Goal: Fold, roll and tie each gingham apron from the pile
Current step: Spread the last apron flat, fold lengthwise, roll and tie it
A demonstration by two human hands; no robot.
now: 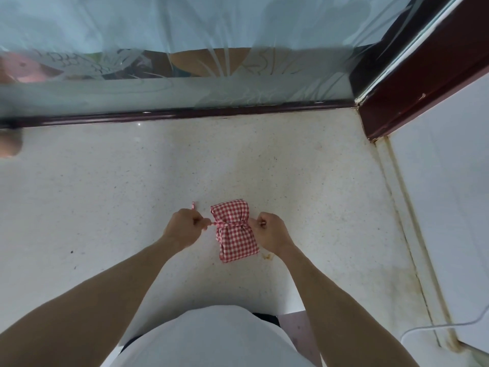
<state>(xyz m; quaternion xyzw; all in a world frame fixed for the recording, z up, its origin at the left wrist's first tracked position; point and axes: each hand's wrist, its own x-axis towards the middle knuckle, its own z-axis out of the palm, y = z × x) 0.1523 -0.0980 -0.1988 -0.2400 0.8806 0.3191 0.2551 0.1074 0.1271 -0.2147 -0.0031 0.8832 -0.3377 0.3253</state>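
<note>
Both fists (185, 227) (270, 229) on apron (235, 239) ties (213, 223)

Apron (235, 230): red gingham, rolled, cinched mid-length by tie (216, 224), lying on speckled tabletop (105, 181). Left hand (184, 226) and right hand (270, 229) pinch tie ends either side. Frosted glass (185, 35) behind.

A domestic interior is indicated, most likely a home's window-side counter. A pale speckled stone countertop (132, 186) is seen beneath the grip, edged beyond it by a dark red-brown frame (185, 112) in which frosted, etched sliding glass (185, 35) is set. To the right of the grip, white tiled wall (449, 181) is met along a stained, yellowed sealant joint (404, 207). Nearer the body on that side, a white cable (436, 327) is laid across the surface.
</note>
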